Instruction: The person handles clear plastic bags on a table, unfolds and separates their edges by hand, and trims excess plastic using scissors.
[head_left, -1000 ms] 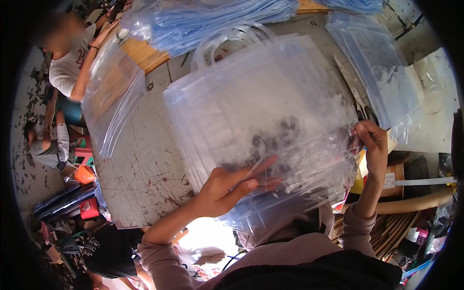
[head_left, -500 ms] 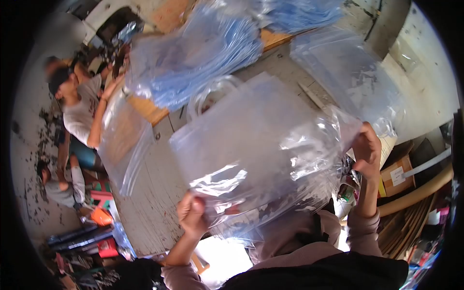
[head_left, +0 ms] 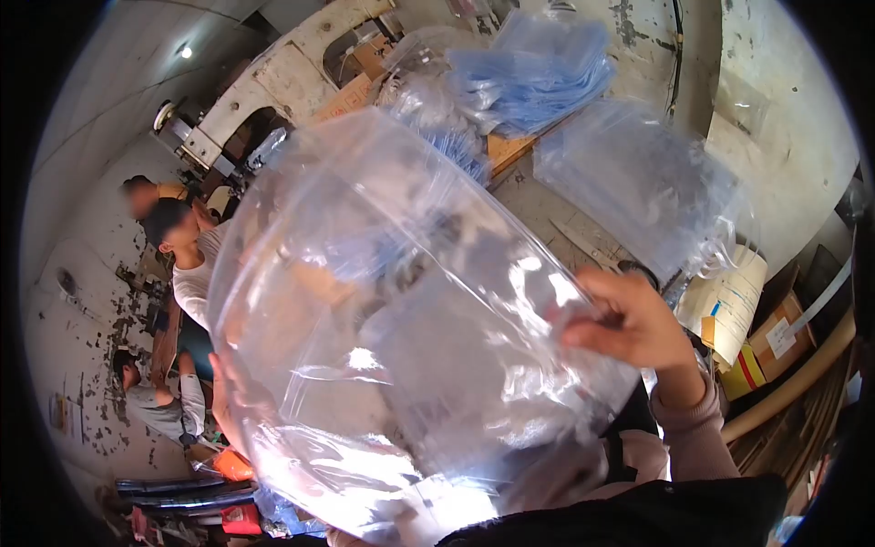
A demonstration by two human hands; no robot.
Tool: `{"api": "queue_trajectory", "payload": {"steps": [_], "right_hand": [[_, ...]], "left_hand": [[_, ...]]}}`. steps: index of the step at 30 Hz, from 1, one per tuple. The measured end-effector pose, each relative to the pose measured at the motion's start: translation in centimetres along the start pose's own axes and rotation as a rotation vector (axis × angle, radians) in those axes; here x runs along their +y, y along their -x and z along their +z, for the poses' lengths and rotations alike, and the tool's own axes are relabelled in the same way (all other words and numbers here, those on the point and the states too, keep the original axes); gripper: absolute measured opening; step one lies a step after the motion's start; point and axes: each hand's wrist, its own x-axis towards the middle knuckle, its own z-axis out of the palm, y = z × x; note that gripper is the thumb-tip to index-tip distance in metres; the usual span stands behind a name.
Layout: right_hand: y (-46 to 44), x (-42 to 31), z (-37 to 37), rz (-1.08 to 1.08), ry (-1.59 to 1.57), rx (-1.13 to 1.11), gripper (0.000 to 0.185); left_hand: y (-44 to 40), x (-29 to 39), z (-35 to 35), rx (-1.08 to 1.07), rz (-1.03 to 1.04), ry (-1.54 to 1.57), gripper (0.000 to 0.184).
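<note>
A large clear plastic bag (head_left: 410, 237) is raised in front of me, bulging open, with bright glare on its lower part. My right hand (head_left: 633, 328) pinches its right edge between thumb and fingers. At the bag's left side is my left hand (head_left: 232, 401), its fingers against the edge and partly seen through the film. More clear plastic shows through the bag, lying over the table below; its outline is unclear. Beyond my right hand, a flat stack of clear bags (head_left: 629, 173) with looped handles lies on the table.
Bluish plastic pieces (head_left: 538, 73) are piled at the back. A large pale machine (head_left: 264, 82) stands at the far left, with people (head_left: 191, 264) seated near it. To the right are a paper roll (head_left: 729, 301), a cardboard box (head_left: 779, 337) and a long tube (head_left: 775, 392).
The bag has gone from lying flat and low to raised and spread open. My left hand has moved left and up its side; my right hand has shifted left. The view has tilted upward.
</note>
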Motion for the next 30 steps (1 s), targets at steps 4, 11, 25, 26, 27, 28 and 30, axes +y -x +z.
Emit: {"api": "queue_trajectory", "payload": {"steps": [4, 11, 25, 26, 27, 28, 30], "right_hand": [[3.9, -0.8, 0.3, 0.327, -0.14, 0.017, 0.016], [8.2, 5.2, 0.9, 0.601, -0.128, 0.001, 0.026], [8.3, 8.4, 3.0, 0.719, -0.968, 0.262, 0.031], [8.4, 8.8, 3.1, 0.737, -0.971, 0.259, 0.031], [8.6, 9.3, 3.1, 0.644, -1.003, 0.212, 0.031], [8.8, 9.6, 3.1, 0.546, -1.032, 0.169, 0.031], [8.9, 9.5, 2.8, 0.577, -0.952, 0.14, 0.03]], "left_hand": [[-2.9, -3.7, -0.8, -0.08, -0.071, -0.656, 0.044], [1.0, -11.2, 4.2, -0.862, 0.318, -1.706, 0.052], [9.8, -21.4, 6.4, -1.403, 0.583, -1.081, 0.043], [9.8, -21.4, 6.3, -1.395, 0.566, -1.081, 0.043], [9.8, -21.4, 6.4, -1.413, 0.594, -1.091, 0.043], [9.7, -21.5, 6.5, -1.434, 0.626, -1.099, 0.042], [9.8, -21.6, 6.3, -1.442, 0.601, -1.084, 0.043]]}}
